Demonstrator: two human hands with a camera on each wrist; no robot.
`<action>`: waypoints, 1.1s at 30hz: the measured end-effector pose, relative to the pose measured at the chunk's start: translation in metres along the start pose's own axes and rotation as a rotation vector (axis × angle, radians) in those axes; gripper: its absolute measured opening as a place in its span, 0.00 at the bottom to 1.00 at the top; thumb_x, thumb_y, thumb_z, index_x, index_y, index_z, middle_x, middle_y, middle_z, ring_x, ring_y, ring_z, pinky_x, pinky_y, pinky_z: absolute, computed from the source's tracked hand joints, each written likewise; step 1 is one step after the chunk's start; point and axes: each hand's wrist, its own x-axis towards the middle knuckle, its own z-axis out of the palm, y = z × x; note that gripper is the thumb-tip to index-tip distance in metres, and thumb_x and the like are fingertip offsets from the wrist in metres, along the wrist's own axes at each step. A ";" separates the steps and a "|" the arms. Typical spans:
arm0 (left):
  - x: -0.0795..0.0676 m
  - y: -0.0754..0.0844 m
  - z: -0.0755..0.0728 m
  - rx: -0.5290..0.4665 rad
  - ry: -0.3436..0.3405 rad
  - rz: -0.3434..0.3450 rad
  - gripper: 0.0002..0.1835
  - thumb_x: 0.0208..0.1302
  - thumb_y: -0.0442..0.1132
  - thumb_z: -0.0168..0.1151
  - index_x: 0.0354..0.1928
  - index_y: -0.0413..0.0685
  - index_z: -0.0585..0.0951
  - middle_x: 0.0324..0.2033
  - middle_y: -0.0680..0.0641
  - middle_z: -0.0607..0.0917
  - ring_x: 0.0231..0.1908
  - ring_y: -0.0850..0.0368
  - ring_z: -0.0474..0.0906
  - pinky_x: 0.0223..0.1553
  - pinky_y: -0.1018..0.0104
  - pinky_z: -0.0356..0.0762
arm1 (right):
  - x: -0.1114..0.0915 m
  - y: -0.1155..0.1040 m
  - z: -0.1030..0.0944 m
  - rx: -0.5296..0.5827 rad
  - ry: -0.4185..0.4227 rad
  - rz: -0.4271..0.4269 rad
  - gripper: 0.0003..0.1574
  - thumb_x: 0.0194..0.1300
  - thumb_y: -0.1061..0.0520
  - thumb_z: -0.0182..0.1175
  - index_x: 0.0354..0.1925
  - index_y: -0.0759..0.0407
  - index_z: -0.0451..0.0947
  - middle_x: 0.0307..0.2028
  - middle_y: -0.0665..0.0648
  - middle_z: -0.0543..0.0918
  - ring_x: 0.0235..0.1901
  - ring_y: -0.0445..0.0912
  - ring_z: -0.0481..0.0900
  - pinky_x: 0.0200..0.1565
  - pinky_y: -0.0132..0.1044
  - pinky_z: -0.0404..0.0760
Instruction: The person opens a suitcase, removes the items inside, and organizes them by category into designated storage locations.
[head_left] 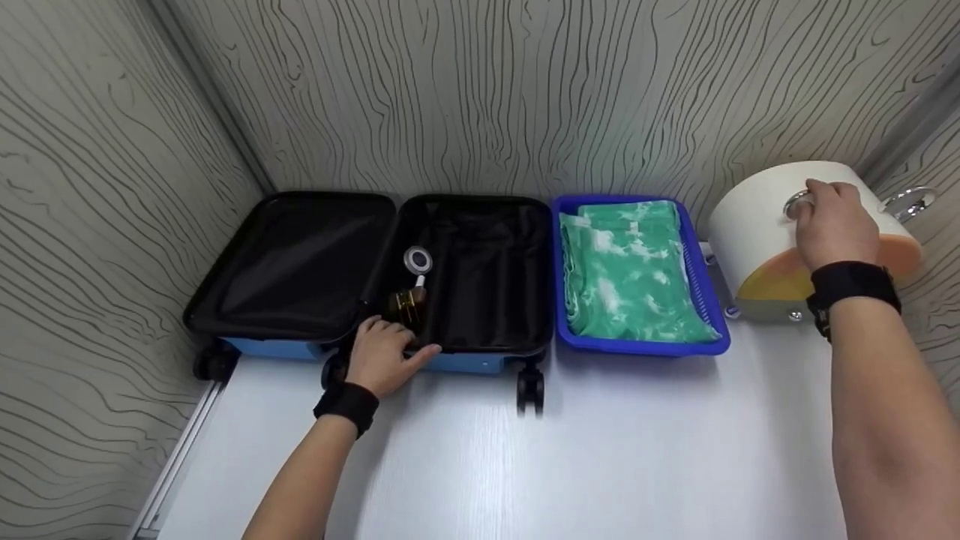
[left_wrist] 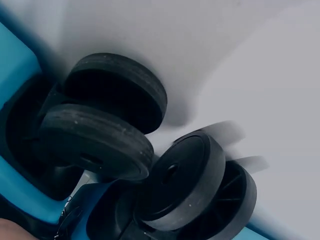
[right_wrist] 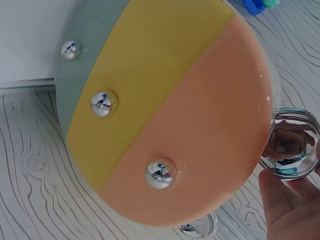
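My right hand (head_left: 838,225) grips the chrome ring handle (right_wrist: 295,142) of a white, rounded storage box (head_left: 765,199). In the right wrist view its round face carries grey-green, yellow and orange bands, each with a chrome knob (right_wrist: 161,173). My left hand (head_left: 386,356) rests on the near rim of an opened blue suitcase (head_left: 487,300) with black lining, thumb stretched out along the edge. Inside its right half, along the left side, lie an amber bottle (head_left: 409,306) with a white tip and a round silver-and-white piece (head_left: 418,260).
Between suitcase and storage box sits a blue basket (head_left: 645,347) with folded green-and-white cloth (head_left: 630,277). The suitcase's left half (head_left: 300,262) lies flat, and black wheels (head_left: 530,390) stick out in front. Wood-patterned panels (head_left: 487,97) enclose the white table (head_left: 600,450) at back and sides.
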 end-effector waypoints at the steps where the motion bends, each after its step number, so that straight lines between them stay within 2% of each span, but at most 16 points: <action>1: 0.000 0.000 0.000 0.001 0.004 0.001 0.39 0.67 0.75 0.50 0.46 0.46 0.89 0.45 0.43 0.88 0.55 0.40 0.79 0.72 0.45 0.55 | -0.001 -0.001 0.000 0.004 0.004 -0.002 0.33 0.84 0.54 0.35 0.77 0.70 0.55 0.68 0.81 0.58 0.63 0.78 0.62 0.62 0.71 0.63; 12: -0.003 0.002 -0.001 -0.004 -0.021 -0.035 0.41 0.68 0.76 0.47 0.49 0.46 0.88 0.49 0.42 0.87 0.57 0.41 0.76 0.73 0.45 0.51 | 0.000 -0.020 0.004 0.011 0.024 -0.081 0.30 0.84 0.54 0.38 0.73 0.70 0.64 0.64 0.81 0.65 0.61 0.76 0.66 0.60 0.70 0.65; 18: -0.002 0.005 -0.002 -0.009 -0.017 -0.032 0.42 0.68 0.77 0.46 0.49 0.46 0.88 0.48 0.42 0.87 0.57 0.41 0.76 0.72 0.45 0.52 | 0.001 -0.020 0.002 0.004 0.022 -0.107 0.27 0.83 0.56 0.40 0.69 0.72 0.67 0.63 0.82 0.67 0.59 0.78 0.66 0.61 0.70 0.64; 22: -0.001 0.005 -0.001 -0.018 -0.007 -0.023 0.41 0.68 0.76 0.47 0.47 0.46 0.88 0.47 0.43 0.87 0.57 0.41 0.77 0.73 0.45 0.52 | 0.003 -0.016 0.000 -0.008 0.005 -0.121 0.26 0.82 0.57 0.42 0.65 0.76 0.67 0.59 0.83 0.69 0.57 0.79 0.66 0.60 0.71 0.63; 28: -0.001 0.005 -0.001 -0.022 -0.013 -0.023 0.40 0.68 0.76 0.48 0.47 0.46 0.88 0.47 0.43 0.87 0.57 0.40 0.76 0.73 0.45 0.51 | 0.003 -0.017 -0.005 -0.008 -0.016 -0.097 0.27 0.83 0.54 0.43 0.62 0.77 0.70 0.52 0.81 0.72 0.51 0.76 0.69 0.53 0.70 0.67; 33: -0.001 0.001 -0.001 -0.030 -0.037 -0.029 0.42 0.67 0.77 0.47 0.48 0.46 0.88 0.47 0.43 0.87 0.58 0.40 0.75 0.74 0.46 0.49 | 0.000 -0.016 -0.012 -0.041 -0.068 -0.131 0.26 0.82 0.53 0.46 0.62 0.74 0.71 0.54 0.81 0.71 0.52 0.75 0.70 0.53 0.70 0.68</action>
